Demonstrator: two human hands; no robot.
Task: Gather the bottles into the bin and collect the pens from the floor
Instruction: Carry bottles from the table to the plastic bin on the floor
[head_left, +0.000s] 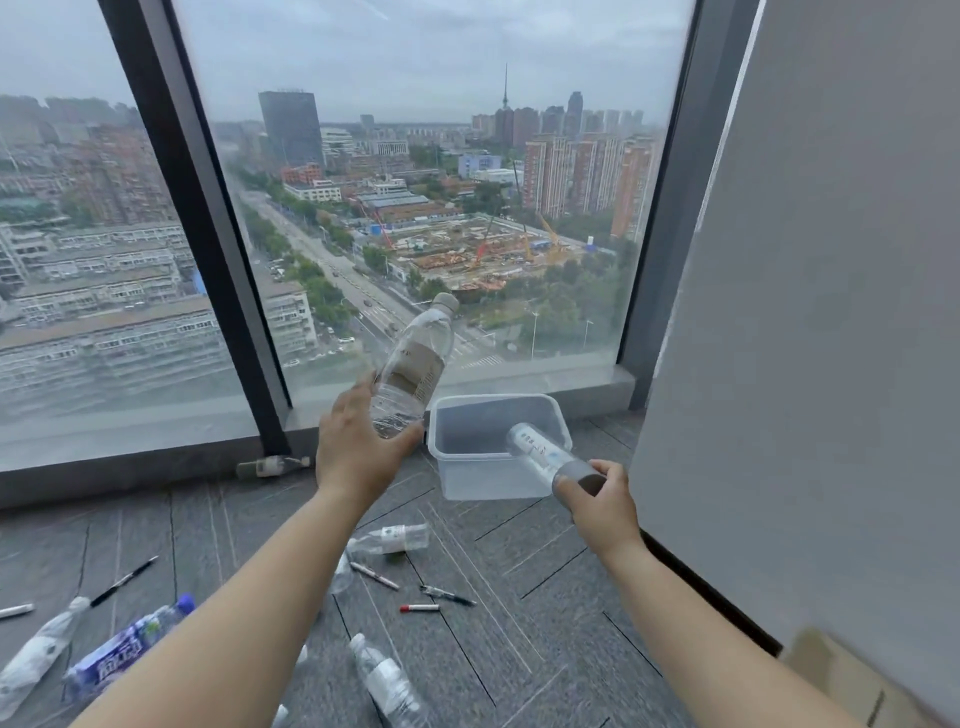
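Step in hand: bottle gathering, delivery phase; I judge it early, since no bottle can be seen lying in the bin yet.
Left hand (358, 447): fingers and thumb wrapped round the lower end of a clear plastic bottle with a beige label (413, 364), tilted, cap up towards the window, just left of the bin and above it.
Right hand (602, 506): gripping one end of a clear bottle with a white printed label (537, 451); the far end reaches over the near rim into the bin's opening.
Bin: translucent rectangular plastic bin (491, 483), on the grey carpet by the window sill.
Left on the floor: clear bottle with a white label (395, 538), blue-labelled bottle (124, 649), others near them; pens untouched, e.g. red-capped pen (420, 607), slim black pen (124, 579).
Next move calls for: releasing the right bottle first, as it is already over the opening; then carrying the left bottle rightwards past the rim before letting go.
Pens: likely after the bottles.
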